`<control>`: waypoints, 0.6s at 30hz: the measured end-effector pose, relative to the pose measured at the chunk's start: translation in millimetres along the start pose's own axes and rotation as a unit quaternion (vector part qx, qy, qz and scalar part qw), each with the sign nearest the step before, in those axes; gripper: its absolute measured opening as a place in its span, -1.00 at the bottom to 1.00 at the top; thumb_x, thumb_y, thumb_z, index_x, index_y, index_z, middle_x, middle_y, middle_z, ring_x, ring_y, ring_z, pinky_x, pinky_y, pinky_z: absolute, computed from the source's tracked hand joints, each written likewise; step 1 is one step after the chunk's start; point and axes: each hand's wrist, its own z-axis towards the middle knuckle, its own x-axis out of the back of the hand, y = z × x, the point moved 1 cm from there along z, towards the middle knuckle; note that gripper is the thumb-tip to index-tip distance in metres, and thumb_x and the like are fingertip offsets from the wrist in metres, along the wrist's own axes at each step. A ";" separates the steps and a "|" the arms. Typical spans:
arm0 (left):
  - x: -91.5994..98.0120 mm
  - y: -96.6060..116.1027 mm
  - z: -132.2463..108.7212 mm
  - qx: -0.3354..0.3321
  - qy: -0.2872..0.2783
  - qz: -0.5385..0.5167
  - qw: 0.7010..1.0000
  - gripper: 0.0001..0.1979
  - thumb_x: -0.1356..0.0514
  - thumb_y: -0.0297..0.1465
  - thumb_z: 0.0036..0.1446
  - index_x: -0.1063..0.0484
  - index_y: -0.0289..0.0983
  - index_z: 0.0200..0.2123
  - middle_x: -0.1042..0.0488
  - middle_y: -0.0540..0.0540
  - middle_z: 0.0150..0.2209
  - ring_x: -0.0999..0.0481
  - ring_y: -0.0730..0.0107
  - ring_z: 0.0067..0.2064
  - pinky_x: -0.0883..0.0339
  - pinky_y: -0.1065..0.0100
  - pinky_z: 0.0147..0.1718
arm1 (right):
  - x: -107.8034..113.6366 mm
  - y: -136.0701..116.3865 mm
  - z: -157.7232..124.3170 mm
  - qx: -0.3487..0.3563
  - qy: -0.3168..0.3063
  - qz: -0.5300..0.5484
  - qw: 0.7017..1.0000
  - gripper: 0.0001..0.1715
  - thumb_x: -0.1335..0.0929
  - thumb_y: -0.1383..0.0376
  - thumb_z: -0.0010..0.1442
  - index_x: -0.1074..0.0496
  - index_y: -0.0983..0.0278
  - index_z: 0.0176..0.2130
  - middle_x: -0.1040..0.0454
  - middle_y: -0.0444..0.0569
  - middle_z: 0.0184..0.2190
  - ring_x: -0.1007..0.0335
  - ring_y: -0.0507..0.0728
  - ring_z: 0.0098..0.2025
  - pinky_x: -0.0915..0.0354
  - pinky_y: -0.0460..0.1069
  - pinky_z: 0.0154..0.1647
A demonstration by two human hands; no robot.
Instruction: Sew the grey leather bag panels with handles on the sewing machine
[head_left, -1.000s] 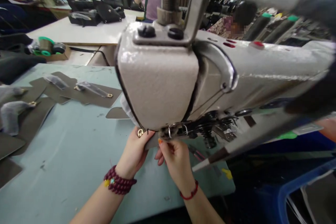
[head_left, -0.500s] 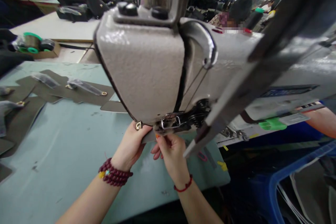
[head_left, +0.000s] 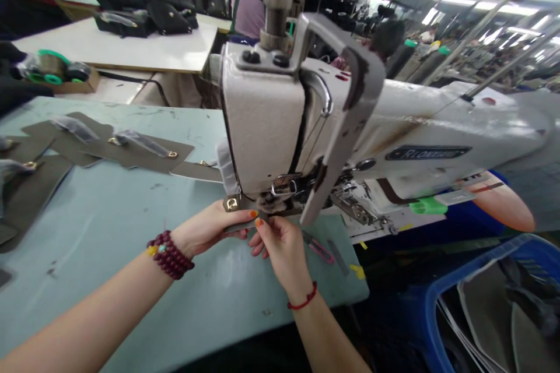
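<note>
A white industrial sewing machine (head_left: 265, 122) stands in front of me, its head over the pale green table. Just below that head, my left hand (head_left: 216, 224) pinches a grey-brown flat panel (head_left: 240, 225) between thumb and fingers. A gold buckle (head_left: 232, 204) on a strap wrapped in clear plastic sits beside my left thumb. My right hand (head_left: 282, 247) is closed on the near edge of the same panel, thumb tip next to my left thumb. The needle area and the panel's far part are hidden by the machine head.
Similar panels (head_left: 144, 154) with wrapped straps lie overlapping at the left. Pink-handled thread snips (head_left: 321, 250) lie right of my right hand. A blue basket (head_left: 433, 309) holding panels stands at the lower right. A box of thread spools (head_left: 65, 73) and a person (head_left: 247, 3) are farther back.
My view has drawn back from the machine, so more of it shows. My left hand now sits slightly lower, with its thumb along the panel's edge. Both hands keep hold of the panel.
</note>
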 end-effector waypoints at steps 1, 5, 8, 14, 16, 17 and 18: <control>-0.3 -0.1 0.5 -0.002 -0.003 -0.003 1.000 -0.81 -0.40 -0.30 0.04 -0.57 -0.32 -0.38 -0.51 -0.04 -0.41 -0.40 0.49 -0.42 -0.34 0.48 -0.45 | -0.2 0.1 -0.4 0.000 0.006 0.002 1.000 -0.58 -0.35 0.08 0.23 -0.37 0.32 -0.49 -0.50 -0.08 -0.60 -0.38 -0.04 -0.65 -0.16 -0.21 -0.65; 0.3 -7.0 3.5 -0.018 -0.005 -0.018 1.000 -0.80 -0.39 -0.28 0.05 -0.56 -0.32 -0.40 -0.51 -0.04 -0.44 -0.41 0.49 -0.44 -0.29 0.49 -0.48 | -0.8 -1.8 -0.8 -0.007 0.012 0.000 1.000 -0.59 -0.35 0.09 0.23 -0.38 0.32 -0.49 -0.50 -0.08 -0.62 -0.37 -0.04 -0.67 -0.15 -0.21 -0.65; 0.9 -11.3 5.3 -0.027 -0.022 -0.014 0.999 -0.77 -0.35 -0.26 0.10 -0.55 -0.33 -0.39 -0.52 -0.07 -0.42 -0.43 0.45 -0.42 -0.31 0.46 -0.45 | -0.7 -3.5 0.2 -0.015 0.007 0.002 1.000 -0.60 -0.34 0.08 0.22 -0.39 0.33 -0.49 -0.50 -0.07 -0.62 -0.37 -0.04 -0.67 -0.14 -0.21 -0.65; 2.4 -10.2 7.3 -0.032 -0.008 -0.042 0.999 -0.80 -0.37 -0.29 0.08 -0.56 -0.32 -0.40 -0.51 -0.04 -0.47 -0.39 0.53 -0.48 -0.28 0.51 -0.50 | -2.3 -1.7 6.2 -0.001 0.024 -0.010 1.000 -0.58 -0.32 0.10 0.24 -0.40 0.33 -0.52 -0.50 -0.05 -0.63 -0.36 -0.04 -0.69 -0.13 -0.20 -0.66; 3.3 -8.9 8.8 -0.035 0.006 -0.050 0.998 -0.81 -0.41 -0.31 0.03 -0.56 -0.33 -0.43 -0.51 -0.04 -0.49 -0.39 0.52 -0.49 -0.28 0.51 -0.53 | -3.2 -1.3 7.2 0.006 0.025 -0.015 1.000 -0.56 -0.31 0.11 0.26 -0.40 0.33 -0.53 -0.50 -0.05 -0.64 -0.36 -0.04 -0.70 -0.14 -0.20 -0.66; 3.4 -8.0 9.5 -0.039 0.012 -0.051 0.998 -0.81 -0.42 -0.32 0.00 -0.56 -0.33 -0.44 -0.51 -0.05 -0.49 -0.40 0.51 -0.49 -0.29 0.51 -0.53 | -3.5 -1.4 7.1 0.010 0.024 -0.016 1.000 -0.56 -0.31 0.12 0.26 -0.40 0.33 -0.53 -0.50 -0.05 -0.64 -0.37 -0.03 -0.70 -0.14 -0.20 -0.66; 3.2 -6.7 10.0 -0.043 0.016 -0.052 0.998 -0.80 -0.44 -0.33 -0.03 -0.56 -0.34 -0.45 -0.51 -0.06 -0.49 -0.40 0.49 -0.49 -0.30 0.50 -0.53 | -3.4 -1.6 6.7 0.013 0.023 -0.016 1.000 -0.56 -0.31 0.12 0.27 -0.41 0.33 -0.53 -0.51 -0.06 -0.64 -0.37 -0.03 -0.70 -0.15 -0.20 -0.66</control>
